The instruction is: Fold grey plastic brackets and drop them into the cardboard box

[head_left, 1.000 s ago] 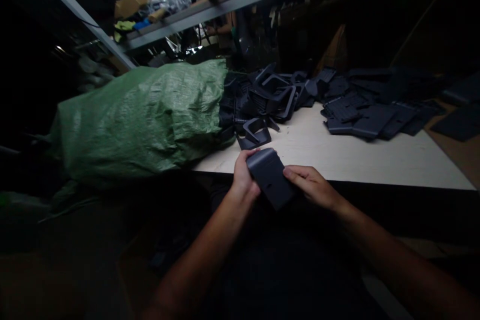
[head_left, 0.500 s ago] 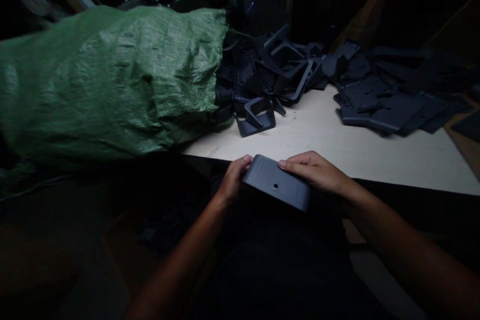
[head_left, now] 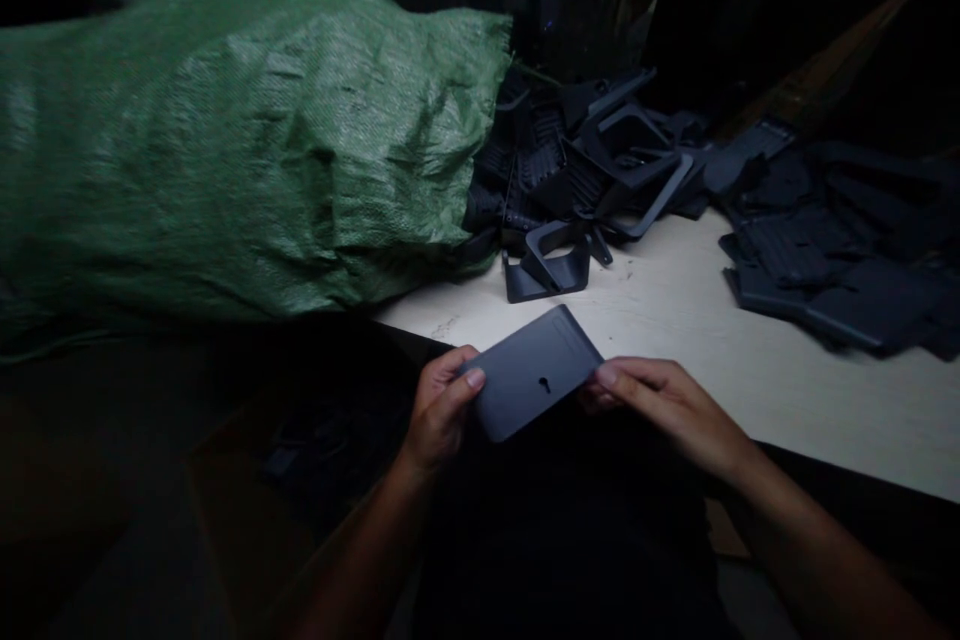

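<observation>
Here, low in the middle of the frame, both hands hold one flat dark grey plastic plate with rounded corners and a small keyhole-shaped opening (head_left: 534, 373) in the air just over the near edge of the pale wooden table (head_left: 697, 320). The left hand (head_left: 441, 410) pinches its lower left edge, thumb on top and fingers curled beneath, while the right hand (head_left: 664, 405) pinches the right corner between thumb and fingertips. The plate lies tilted, its broad face turned up toward the camera, and it touches nothing but the two hands. As a judgement, this single piece is only being held and looked over, and nothing in view shows a separate finished batch, so the great bulk of the parts appears still untouched. Just beyond the plate, in the centre of the frame, a small dark angular plastic bracket (head_left: 546, 262) stands alone on the table. Behind it a jumbled heap of dark frame-shaped plastic parts (head_left: 600, 160) spills from the open mouth of a large green woven sack (head_left: 240, 140) that lies on its side across the left half of the frame. At the right edge, well apart from the hands, a loose stack of flat dark ribbed panels (head_left: 825, 260) rests on the table. The far background at the top is too dark to read.
</observation>
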Available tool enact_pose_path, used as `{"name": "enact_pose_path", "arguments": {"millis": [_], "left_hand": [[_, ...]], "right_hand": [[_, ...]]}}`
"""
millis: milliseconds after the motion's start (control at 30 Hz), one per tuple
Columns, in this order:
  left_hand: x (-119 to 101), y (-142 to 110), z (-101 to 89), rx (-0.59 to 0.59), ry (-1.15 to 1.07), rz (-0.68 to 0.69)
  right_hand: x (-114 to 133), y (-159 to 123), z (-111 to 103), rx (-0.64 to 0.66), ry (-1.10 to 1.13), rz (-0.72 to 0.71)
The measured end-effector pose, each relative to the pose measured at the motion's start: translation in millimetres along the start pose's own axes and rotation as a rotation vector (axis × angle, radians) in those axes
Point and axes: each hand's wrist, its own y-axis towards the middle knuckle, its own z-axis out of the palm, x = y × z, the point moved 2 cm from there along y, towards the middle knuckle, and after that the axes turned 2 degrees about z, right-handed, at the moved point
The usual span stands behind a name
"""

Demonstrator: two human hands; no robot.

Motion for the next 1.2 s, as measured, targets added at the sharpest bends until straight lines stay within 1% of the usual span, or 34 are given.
{"name": "enact_pose_path", "arguments": {"millis": [33, 67, 133, 167, 200, 233, 267, 300, 333, 367, 433, 467, 533, 600, 667, 733, 800, 867, 933, 1000, 1133, 1200], "left_hand": [[-1.7, -1.2, 1.9, 0.08, 0.056, 0.008], [-3.6, -1.8, 4.1, 0.191, 0.129, 0.017], [-6.4, -0.6, 7.6, 0.415, 0.251, -0.004], [-7.1, 2.0, 8.4, 0.469, 0.279, -0.019], [-7.2, 6.1, 8.6, 0.455, 0.281, -0.025], [-6.6, 11.5, 8.7, 0.38, 0.253, -0.026], [-5.0, 17.4, 9.6, 0.278, 0.196, -0.035], [-2.4, 23.3, 11.9, 0.187, 0.118, -0.055], [1.0, 28.9, 16.3, 0.13, 0.025, -0.094], [4.8, 33.7, 22.7, 0.117, -0.075, -0.16], [10.2, 40.5, 39.0, 0.14, -0.232, -0.272], [11.1, 42.4, 46.8, 0.127, -0.268, -0.284], [9.9, 42.8, 58.6, 0.031, -0.288, -0.231], [7.2, 39.3, 64.7, -0.071, -0.28, -0.157], [5.5, 34.7, 65.4, -0.11, -0.278, -0.12], [5.3, 31.8, 61.3, -0.113, -0.284, -0.102], [6.4, 31.2, 55.1, -0.118, -0.306, -0.101], [7.8, 31.4, 49.9, -0.136, -0.335, -0.113], [8.5, 30.6, 48.0, -0.15, -0.377, -0.126], [7.9, 28.0, 48.3, -0.175, -0.4, -0.119], [4.9, 21.6, 45.6, -0.258, -0.366, -0.097], [3.3, 20.7, 40.7, -0.269, -0.336, -0.105]], "right_hand": [[-2.0, 2.3, 6.8, 0.053, 0.093, 0.042], [-3.0, 5.1, 12.8, 0.08, 0.202, 0.068], [-1.7, 10.1, 20.8, 0.078, 0.397, 0.065], [0.3, 11.6, 22.9, 0.073, 0.442, 0.039], [2.6, 12.0, 24.2, 0.078, 0.444, 0.012], [4.7, 11.6, 25.2, 0.099, 0.406, -0.007], [6.4, 10.6, 26.3, 0.129, 0.338, -0.018], [7.3, 9.6, 27.7, 0.165, 0.251, -0.024], [7.4, 9.0, 29.8, 0.202, 0.152, -0.027], [6.5, 9.0, 32.2, 0.221, 0.058, -0.037], [2.9, 11.1, 38.2, 0.191, -0.06, -0.106], [-0.1, 12.7, 41.7, 0.157, -0.076, -0.152], [-8.3, 16.0, 49.1, 0.084, -0.036, -0.222], [-17.6, 18.6, 56.0, 0.027, 0.018, -0.257], [-23.8, 20.1, 61.4, -0.022, 0.033, -0.285], [-24.3, 21.5, 65.2, -0.04, 0.021, -0.317], [-20.0, 23.5, 67.7, -0.017, 0.003, -0.318], [-14.3, 26.0, 69.3, 0.015, -0.014, -0.289], [-10.9, 28.2, 71.0, 0.032, -0.026, -0.253], [-10.7, 29.5, 73.5, 0.021, -0.022, -0.247], [-12.5, 31.3, 81.2, -0.006, -0.021, -0.287], [-9.8, 32.7, 84.9, 0.014, -0.031, -0.268]]}}
